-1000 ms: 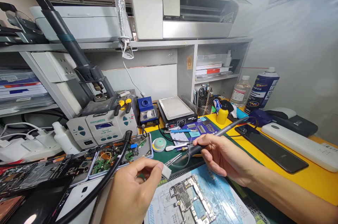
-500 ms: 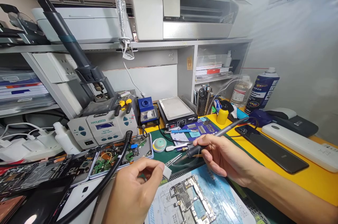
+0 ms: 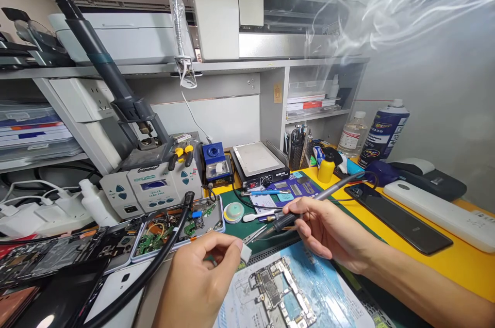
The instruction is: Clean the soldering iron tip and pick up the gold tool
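1. Head view, lower centre: the left hand (image 3: 197,287) pinches a small white pad (image 3: 245,252) between thumb and forefinger, just above the circuit board (image 3: 280,294) lying on a blue sheet (image 3: 328,292).
2. Centre: the right hand (image 3: 328,230) is closed around a soldering iron (image 3: 305,207), its tip close to the pad.
3. Upper right: smoke (image 3: 386,13) curls above the yellow bench (image 3: 464,261).

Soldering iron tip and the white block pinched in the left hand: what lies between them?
In the head view, only a short stretch of green mat separates the soldering iron tip from the white block; tweezers lie there.
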A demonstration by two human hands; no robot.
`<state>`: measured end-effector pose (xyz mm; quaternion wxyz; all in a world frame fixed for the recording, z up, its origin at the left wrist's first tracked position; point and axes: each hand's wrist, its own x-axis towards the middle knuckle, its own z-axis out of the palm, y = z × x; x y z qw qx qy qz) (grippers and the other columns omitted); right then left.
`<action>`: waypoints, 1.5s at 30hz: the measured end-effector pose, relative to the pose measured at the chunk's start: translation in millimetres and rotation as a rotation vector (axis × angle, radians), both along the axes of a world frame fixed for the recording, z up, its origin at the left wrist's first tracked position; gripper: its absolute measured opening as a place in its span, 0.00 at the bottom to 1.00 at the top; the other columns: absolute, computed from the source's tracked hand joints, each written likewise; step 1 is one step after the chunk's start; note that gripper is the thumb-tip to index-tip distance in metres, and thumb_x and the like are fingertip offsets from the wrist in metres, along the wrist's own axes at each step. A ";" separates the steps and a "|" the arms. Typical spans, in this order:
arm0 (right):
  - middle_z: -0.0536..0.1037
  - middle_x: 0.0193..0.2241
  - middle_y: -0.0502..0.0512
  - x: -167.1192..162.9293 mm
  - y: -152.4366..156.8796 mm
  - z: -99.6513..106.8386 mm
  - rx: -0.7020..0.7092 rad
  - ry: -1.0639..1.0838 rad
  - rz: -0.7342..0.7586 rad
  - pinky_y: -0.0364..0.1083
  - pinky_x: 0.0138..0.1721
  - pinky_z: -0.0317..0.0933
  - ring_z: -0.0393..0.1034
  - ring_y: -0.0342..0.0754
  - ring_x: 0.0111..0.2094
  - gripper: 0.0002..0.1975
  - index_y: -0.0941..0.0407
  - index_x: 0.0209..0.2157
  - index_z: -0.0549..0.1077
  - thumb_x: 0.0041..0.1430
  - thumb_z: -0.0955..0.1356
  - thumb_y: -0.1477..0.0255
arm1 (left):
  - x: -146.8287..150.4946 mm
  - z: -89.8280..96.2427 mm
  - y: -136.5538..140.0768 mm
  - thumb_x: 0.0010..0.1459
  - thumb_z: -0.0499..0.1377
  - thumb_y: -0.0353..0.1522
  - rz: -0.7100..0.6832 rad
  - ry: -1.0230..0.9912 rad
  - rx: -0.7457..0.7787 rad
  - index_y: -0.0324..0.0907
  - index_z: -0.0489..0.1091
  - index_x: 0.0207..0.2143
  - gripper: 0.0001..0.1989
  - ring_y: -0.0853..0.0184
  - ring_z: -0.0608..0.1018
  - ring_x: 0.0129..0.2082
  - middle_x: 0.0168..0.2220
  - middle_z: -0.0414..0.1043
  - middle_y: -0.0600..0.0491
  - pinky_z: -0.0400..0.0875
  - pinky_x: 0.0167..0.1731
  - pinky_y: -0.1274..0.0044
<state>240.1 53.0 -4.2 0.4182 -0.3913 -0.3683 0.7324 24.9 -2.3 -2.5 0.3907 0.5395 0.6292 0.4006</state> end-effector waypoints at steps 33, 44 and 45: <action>0.69 0.12 0.45 0.4 -2.0 0.1 -0.004 -0.023 -0.006 0.34 0.07 0.47 0.58 0.36 0.06 0.09 0.60 0.33 0.74 0.58 0.63 0.71 | 5.4 1.5 0.7 0.48 0.59 0.47 -0.015 0.006 0.033 0.43 0.73 0.24 0.16 0.71 0.65 0.27 0.23 0.67 0.56 0.60 0.30 0.80; 0.69 0.12 0.45 0.3 0.8 -0.9 -0.004 -0.014 -0.012 0.34 0.07 0.47 0.58 0.36 0.06 0.09 0.61 0.33 0.74 0.58 0.64 0.71 | -5.5 -0.4 3.4 0.51 0.57 0.49 -0.074 0.016 0.023 0.42 0.73 0.30 0.19 0.70 0.69 0.30 0.28 0.71 0.56 0.60 0.32 0.81; 0.69 0.12 0.45 0.6 0.4 -0.9 -0.005 -0.012 -0.012 0.34 0.07 0.47 0.58 0.36 0.06 0.09 0.61 0.33 0.74 0.58 0.64 0.71 | -7.8 -0.4 4.0 0.51 0.57 0.50 -0.081 0.026 0.015 0.42 0.73 0.31 0.20 0.70 0.69 0.30 0.29 0.72 0.56 0.60 0.32 0.81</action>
